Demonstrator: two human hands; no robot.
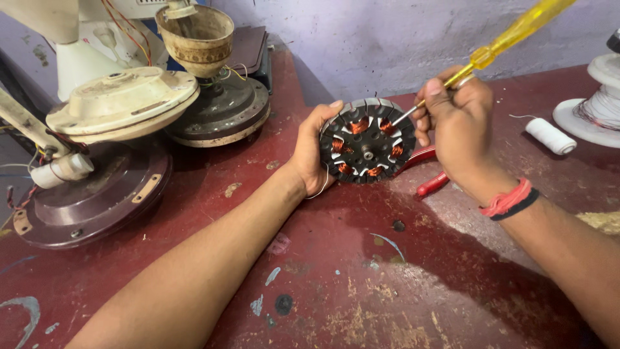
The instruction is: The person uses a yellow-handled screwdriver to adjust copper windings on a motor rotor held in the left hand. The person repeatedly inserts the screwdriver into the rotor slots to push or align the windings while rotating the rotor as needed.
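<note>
Left hand (pixel 314 152) clamps the motor core (pixel 367 149) upright; right hand (pixel 457 123) fingers pinch the screwdriver (pixel 497 47), tip slanting down-left onto its copper coils.

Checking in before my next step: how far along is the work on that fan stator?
Several copper coils sit wound in the stator. The left hand steadies it upright; the right hand works a yellow-handled screwdriver tip at the upper slots. Red-handled pliers lie behind. What remains cannot be told.
</note>
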